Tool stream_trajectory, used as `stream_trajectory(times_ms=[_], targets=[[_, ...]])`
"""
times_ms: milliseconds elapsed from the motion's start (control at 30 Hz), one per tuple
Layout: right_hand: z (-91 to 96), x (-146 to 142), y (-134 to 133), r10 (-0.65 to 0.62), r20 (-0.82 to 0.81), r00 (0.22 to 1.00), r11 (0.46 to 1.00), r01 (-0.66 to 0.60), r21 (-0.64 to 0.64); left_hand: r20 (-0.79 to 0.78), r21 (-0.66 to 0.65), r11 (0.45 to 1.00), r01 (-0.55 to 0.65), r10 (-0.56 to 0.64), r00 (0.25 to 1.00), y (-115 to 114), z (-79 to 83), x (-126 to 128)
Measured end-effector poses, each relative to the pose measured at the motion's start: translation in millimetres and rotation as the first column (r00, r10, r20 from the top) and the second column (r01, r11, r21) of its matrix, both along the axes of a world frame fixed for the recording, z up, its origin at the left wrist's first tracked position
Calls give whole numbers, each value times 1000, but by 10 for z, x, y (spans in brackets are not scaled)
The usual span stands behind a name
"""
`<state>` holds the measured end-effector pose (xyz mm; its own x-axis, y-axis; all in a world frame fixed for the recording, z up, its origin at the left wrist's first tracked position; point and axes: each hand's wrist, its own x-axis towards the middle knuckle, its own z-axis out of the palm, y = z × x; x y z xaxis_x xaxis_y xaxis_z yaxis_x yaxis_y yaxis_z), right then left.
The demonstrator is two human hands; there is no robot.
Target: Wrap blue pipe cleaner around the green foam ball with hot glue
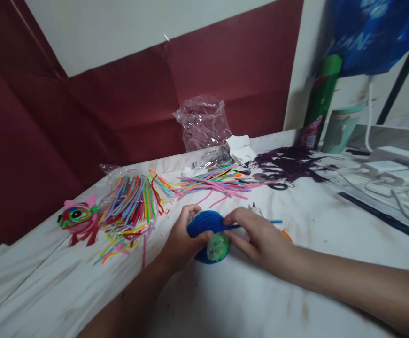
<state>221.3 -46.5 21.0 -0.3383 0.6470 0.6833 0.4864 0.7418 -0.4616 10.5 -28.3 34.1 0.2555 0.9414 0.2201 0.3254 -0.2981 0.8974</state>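
My left hand (183,237) is closed around the left side of a round craft piece (206,221), wound in blue strands with a green, speckled patch low on its right. Its thumb presses on the front of the piece. Between the thumb and fingers of my right hand (257,232) is a blue pipe cleaner (276,221), whose free end sticks out to the right. The other end of the strand meets the blue winding at the piece's right edge. Fingers partly hide the back of the piece.
Colourful pipe cleaners (130,199) lie bundled and loose at left, more (214,183) behind. A finished-looking red and green animal figure (79,218) stands far left. Clear plastic wrapping (204,124), dark purple strands (289,162), a green cup (341,129) and white chargers (397,171) line the back and right.
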Motion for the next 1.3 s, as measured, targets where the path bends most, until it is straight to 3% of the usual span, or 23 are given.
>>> stream_trajectory(times_ms=[133, 200, 433, 567, 700, 967, 1300], targets=[[167, 131, -27, -1, -82, 997, 988, 13, 154, 156, -101, 994, -40, 56, 986, 89, -60, -35], [202, 170, -44, 24, -63, 998, 985, -13, 171, 246, -153, 986, -62, 99, 964, 129, -89, -44], [9, 97, -56, 115, 191, 975, 978, -145, 152, 354, -155, 987, -35, 88, 931, 156, -143, -17], [-20, 86, -68, 81, 175, 981, 961, -123, 248, 264, -74, 996, -49, 67, 962, 129, -137, 0], [20, 109, -33, -56, 149, 987, 901, -14, 434, 70, 125, 988, -89, 81, 994, 80, -135, 23], [-123, 94, 93, -71, 209, 975, 960, 10, 279, -56, 244, 968, -63, 79, 995, 61, -190, 37], [-143, 59, 91, -49, 236, 970, 982, 4, 188, -156, 254, 967, 28, 13, 988, 34, -112, 30]])
